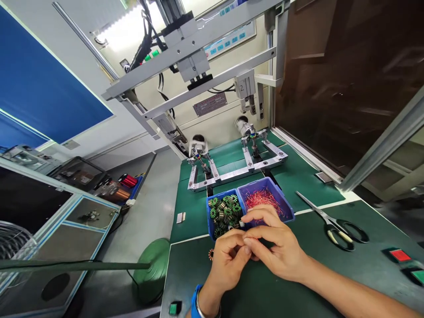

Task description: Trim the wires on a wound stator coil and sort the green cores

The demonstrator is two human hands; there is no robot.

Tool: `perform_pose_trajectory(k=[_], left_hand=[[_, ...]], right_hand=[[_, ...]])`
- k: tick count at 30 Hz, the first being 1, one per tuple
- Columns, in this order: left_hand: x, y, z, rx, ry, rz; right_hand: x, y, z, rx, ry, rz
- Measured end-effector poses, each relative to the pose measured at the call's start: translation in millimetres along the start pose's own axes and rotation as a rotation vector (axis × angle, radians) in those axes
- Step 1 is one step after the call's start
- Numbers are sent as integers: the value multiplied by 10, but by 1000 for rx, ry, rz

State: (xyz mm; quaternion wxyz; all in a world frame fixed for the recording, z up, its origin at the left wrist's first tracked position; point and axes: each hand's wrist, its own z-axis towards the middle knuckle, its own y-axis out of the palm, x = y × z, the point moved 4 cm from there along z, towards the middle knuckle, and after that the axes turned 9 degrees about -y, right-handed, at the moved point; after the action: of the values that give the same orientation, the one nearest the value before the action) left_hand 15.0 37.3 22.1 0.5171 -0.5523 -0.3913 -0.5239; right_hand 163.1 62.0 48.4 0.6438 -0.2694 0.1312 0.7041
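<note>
My left hand (228,260) and my right hand (278,243) meet fingertip to fingertip above the green work surface, just in front of two blue bins. Both are closed in a pinch; whatever lies between the fingers is hidden. One orange-and-dark ring-shaped core (211,254) shows at the left edge of my left hand; whether it is held is unclear. Several green slotted cores (225,210) fill the left bin (210,225). Red wire pieces (263,201) lie in the right bin (287,205), partly behind my right hand.
Black-handled scissors (331,223) lie open at the right. Behind the bins stands a metal fixture frame (232,174) under machine beams (198,53). Red (400,255) and green buttons (418,276) sit at the right edge, another green button (174,308) at the front left.
</note>
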Motion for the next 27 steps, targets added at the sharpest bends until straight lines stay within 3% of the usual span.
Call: perform_pose_trajectory(k=[8, 13, 17, 20, 23, 27], left_hand=[[-135, 21, -23, 24, -118, -83], [-44, 1, 7, 66, -26, 54], [-139, 15, -4, 28, -106, -75], [-234, 16, -20, 16, -211, -274], [-229, -7, -21, 39, -240, -417], [-139, -33, -14, 78, -241, -497]], right_hand=[[131, 24, -20, -64, 149, 6], [18, 37, 11, -40, -28, -60], [-14, -46, 92, -76, -84, -92], [23, -271, 134, -29, 17, -163], [83, -656, -9, 73, 160, -373], [221, -1136, -556, -82, 270, -876]])
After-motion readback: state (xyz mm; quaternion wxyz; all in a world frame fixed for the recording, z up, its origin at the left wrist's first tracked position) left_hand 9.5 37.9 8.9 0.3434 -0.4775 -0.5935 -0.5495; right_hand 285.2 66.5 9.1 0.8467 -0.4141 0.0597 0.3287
